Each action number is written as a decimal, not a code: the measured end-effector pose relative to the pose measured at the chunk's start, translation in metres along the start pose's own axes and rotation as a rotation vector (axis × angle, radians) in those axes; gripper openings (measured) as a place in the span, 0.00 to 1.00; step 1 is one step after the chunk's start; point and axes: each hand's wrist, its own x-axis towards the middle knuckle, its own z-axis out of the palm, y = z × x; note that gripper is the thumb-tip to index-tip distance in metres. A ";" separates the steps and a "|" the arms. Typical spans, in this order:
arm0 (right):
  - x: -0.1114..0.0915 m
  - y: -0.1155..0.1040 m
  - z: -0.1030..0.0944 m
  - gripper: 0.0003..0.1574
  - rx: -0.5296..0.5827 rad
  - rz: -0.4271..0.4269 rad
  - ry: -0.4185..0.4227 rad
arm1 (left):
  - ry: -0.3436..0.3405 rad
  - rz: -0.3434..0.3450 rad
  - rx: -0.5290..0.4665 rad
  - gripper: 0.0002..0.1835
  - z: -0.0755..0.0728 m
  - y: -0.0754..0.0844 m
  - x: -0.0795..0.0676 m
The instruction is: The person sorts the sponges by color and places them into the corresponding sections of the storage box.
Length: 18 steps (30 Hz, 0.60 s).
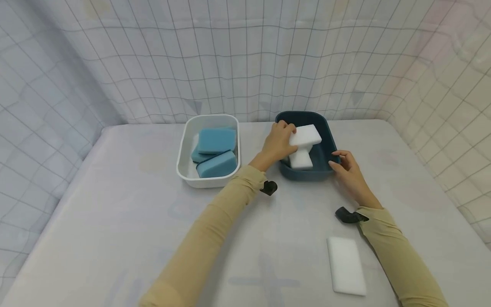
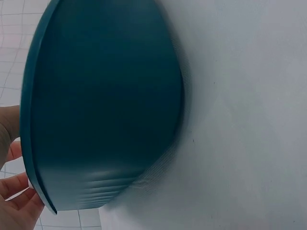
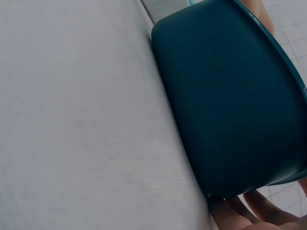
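Note:
My left hand [image 1: 279,143] grips a white sponge block [image 1: 305,136], thumb and fingers at its left end, above a dark teal bin [image 1: 320,164]. Under it, another white block [image 1: 301,159] lies inside the bin, partly covered. My right hand [image 1: 350,177] holds the bin's right side, with thumb and forefinger at the rim; in the right wrist view its fingers [image 3: 259,211] press against the outer wall. The bin's outer wall [image 2: 105,96] fills much of the left wrist view, where the sponge is mostly hidden behind the rim.
A white bin [image 1: 209,183] with several blue sponges [image 1: 217,141] stands to the left of the teal one. Nearer me, a flat white block [image 1: 347,266] lies on the white tabletop [image 1: 153,221] beside my right sleeve. Gridded white curtains [image 1: 230,55] surround the table's back and sides.

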 end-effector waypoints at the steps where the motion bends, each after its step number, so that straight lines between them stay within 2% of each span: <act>1: 0.000 0.000 0.000 0.17 0.004 0.001 0.000 | 0.001 0.006 -0.001 0.21 0.000 -0.001 0.001; 7: 0.000 0.000 0.001 0.17 -0.013 0.000 -0.006 | 0.000 0.018 -0.007 0.20 0.002 -0.002 0.002; 13: -0.001 -0.002 0.001 0.18 -0.020 0.006 -0.009 | -0.008 -0.001 0.008 0.21 0.004 -0.003 0.002; 18: -0.001 -0.001 0.001 0.19 -0.033 0.019 -0.003 | 0.012 -0.001 0.008 0.23 0.005 -0.004 0.001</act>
